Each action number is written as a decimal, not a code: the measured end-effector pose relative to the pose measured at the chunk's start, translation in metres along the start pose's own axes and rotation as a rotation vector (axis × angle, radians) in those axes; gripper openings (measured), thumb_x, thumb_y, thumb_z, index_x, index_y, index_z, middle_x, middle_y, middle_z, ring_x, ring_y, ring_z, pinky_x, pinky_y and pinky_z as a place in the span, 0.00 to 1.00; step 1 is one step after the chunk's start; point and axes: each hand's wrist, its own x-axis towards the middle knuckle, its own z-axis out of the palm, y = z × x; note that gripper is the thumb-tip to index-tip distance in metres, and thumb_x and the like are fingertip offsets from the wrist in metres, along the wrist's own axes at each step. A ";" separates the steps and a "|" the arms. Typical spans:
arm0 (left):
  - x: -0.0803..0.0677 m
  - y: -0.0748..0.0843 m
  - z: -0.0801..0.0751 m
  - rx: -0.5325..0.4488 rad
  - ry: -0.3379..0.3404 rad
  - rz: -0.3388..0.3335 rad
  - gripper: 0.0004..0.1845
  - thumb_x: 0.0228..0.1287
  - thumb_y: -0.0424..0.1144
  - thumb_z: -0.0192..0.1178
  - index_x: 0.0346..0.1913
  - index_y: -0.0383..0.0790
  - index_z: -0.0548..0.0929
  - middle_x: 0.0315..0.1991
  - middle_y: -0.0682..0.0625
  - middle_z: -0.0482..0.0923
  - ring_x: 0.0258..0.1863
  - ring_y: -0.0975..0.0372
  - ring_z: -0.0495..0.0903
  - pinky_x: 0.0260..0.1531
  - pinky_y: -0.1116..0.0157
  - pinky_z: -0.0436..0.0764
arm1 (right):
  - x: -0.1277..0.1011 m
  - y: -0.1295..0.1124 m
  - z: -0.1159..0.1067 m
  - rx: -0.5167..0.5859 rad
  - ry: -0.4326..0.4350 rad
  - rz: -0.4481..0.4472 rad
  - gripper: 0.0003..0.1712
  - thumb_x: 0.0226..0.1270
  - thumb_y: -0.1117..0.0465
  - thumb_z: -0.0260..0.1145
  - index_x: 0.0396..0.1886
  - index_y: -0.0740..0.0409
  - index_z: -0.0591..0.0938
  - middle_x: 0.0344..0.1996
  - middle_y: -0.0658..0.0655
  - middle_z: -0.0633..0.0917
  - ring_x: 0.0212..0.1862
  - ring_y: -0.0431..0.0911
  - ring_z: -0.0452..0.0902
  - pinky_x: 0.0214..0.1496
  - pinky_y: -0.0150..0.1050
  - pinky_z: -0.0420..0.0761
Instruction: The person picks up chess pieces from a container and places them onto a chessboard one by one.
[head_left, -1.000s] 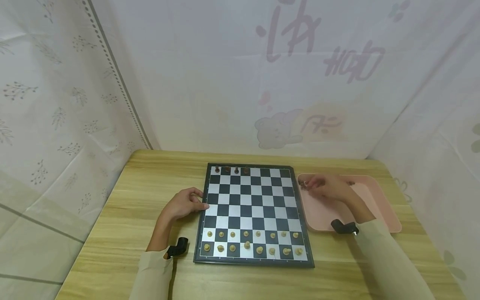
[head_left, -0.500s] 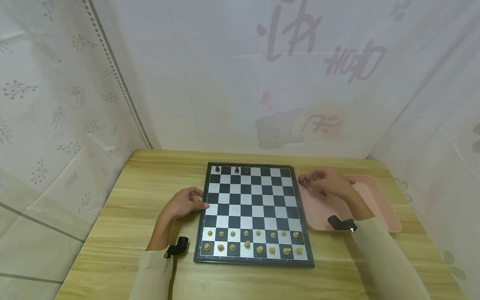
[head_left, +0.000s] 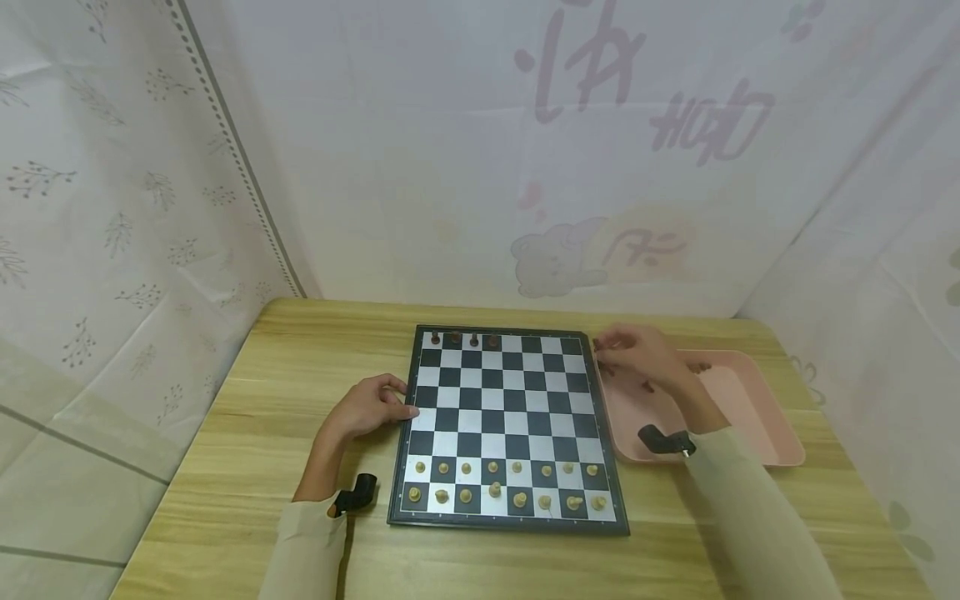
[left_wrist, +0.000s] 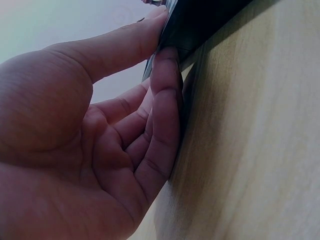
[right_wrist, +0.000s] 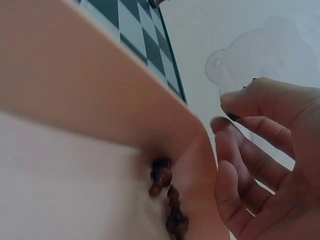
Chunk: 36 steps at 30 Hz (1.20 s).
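My left hand [head_left: 367,408] rests on the counter [head_left: 285,400] with its thumb and fingers closed on the left edge of the chessboard [head_left: 504,417]; in the left wrist view the fingertips [left_wrist: 167,70] press against the dark rim of the board.

My right hand [head_left: 637,357] hovers over the near-left corner of the pink tray [head_left: 750,417], just beside the right edge of the board. Its thumb and forefinger are drawn together in a narrow grip on something small and dark, but I cannot tell for sure if a piece is held there. Under this hand, in the corner of the tray, lies a small heap of dark chess pieces [right_wrist: 167,200]; I cannot count them.

On the board, far from my left hand, I count four dark pieces [head_left: 463,339] in the far row. In the two near rows I count sixteen light pieces [head_left: 504,483], eight in each row.

On the cloth behind the counter there is faded purple writing [head_left: 645,92] and a pale bear drawing [head_left: 555,258]; I cannot read the writing.
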 end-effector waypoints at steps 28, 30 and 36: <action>0.001 -0.002 0.000 -0.001 0.002 0.001 0.23 0.65 0.39 0.81 0.56 0.31 0.84 0.33 0.46 0.83 0.35 0.54 0.77 0.39 0.59 0.74 | 0.050 -0.041 0.040 -0.005 0.016 -0.033 0.16 0.73 0.55 0.79 0.55 0.55 0.91 0.51 0.57 0.91 0.51 0.57 0.87 0.51 0.54 0.84; 0.001 -0.002 0.000 0.000 0.004 0.000 0.23 0.65 0.38 0.81 0.56 0.31 0.84 0.33 0.46 0.82 0.35 0.54 0.77 0.39 0.59 0.74 | 0.053 -0.043 0.042 -0.004 0.006 -0.033 0.16 0.73 0.55 0.79 0.55 0.55 0.91 0.51 0.57 0.91 0.51 0.58 0.86 0.53 0.57 0.84; 0.002 -0.002 0.000 0.006 0.007 0.001 0.23 0.65 0.38 0.81 0.56 0.31 0.84 0.33 0.46 0.82 0.35 0.54 0.77 0.38 0.60 0.73 | 0.060 -0.050 0.049 0.007 -0.029 -0.032 0.15 0.73 0.55 0.79 0.54 0.55 0.92 0.50 0.56 0.91 0.52 0.58 0.85 0.53 0.58 0.85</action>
